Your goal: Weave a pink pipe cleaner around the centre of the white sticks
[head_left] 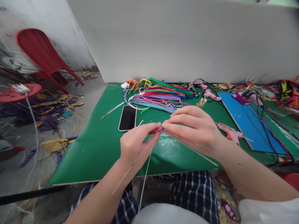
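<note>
Held up over the front of the green table (98, 155), my left hand (140, 138) pinches a small pink piece (158, 129) between thumb and fingers. My right hand (196, 129) meets it from the other side, its fingertips closed on the same piece. Fingers cover most of the pink piece, so its exact kind is hidden. A thin white strand (146, 174) hangs from the hands down toward my lap. Under my right hand a clear stick (207, 159) slants to the lower right. A phone (127, 118) with a dark screen lies just beyond my left hand.
A pile of coloured pipe cleaners (161, 96) lies at the back beside a white hoop (130, 104). On the right are a pink glue gun (230, 132), a blue board (249, 124) and dark cables. A red chair (42, 49) and scraps stand at the left.
</note>
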The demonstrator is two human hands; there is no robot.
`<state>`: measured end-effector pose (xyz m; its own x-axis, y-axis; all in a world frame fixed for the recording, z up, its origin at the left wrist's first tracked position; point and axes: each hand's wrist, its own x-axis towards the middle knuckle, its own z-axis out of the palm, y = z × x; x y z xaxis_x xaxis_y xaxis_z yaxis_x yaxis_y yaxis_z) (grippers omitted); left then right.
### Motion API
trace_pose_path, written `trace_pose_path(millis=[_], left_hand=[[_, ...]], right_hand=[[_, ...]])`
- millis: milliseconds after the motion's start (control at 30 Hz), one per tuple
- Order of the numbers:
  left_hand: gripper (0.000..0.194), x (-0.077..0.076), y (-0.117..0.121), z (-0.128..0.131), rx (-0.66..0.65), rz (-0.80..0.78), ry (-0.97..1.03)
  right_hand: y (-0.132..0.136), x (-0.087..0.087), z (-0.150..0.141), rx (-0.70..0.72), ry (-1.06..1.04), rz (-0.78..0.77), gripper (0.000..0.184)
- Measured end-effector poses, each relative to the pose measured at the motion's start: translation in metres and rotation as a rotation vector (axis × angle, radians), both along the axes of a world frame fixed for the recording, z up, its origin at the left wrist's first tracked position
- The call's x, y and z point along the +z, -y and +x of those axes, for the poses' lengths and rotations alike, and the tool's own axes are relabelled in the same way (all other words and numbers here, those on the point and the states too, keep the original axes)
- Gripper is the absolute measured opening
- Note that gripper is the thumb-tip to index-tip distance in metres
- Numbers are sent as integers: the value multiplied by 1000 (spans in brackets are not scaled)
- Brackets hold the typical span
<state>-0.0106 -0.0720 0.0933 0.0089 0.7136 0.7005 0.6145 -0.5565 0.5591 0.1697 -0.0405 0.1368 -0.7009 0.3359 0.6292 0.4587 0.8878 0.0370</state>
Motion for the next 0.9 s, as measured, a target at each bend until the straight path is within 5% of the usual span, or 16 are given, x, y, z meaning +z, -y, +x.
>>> trace_pose_path(millis=[700, 900], left_hand=[[26, -3, 3, -9, -273, 135, -40], [22, -3, 1, -5, -251, 110, -42]], right_hand=[[7, 10, 2, 69, 25, -150, 12], [4, 11, 0, 54, 35, -167, 14]])
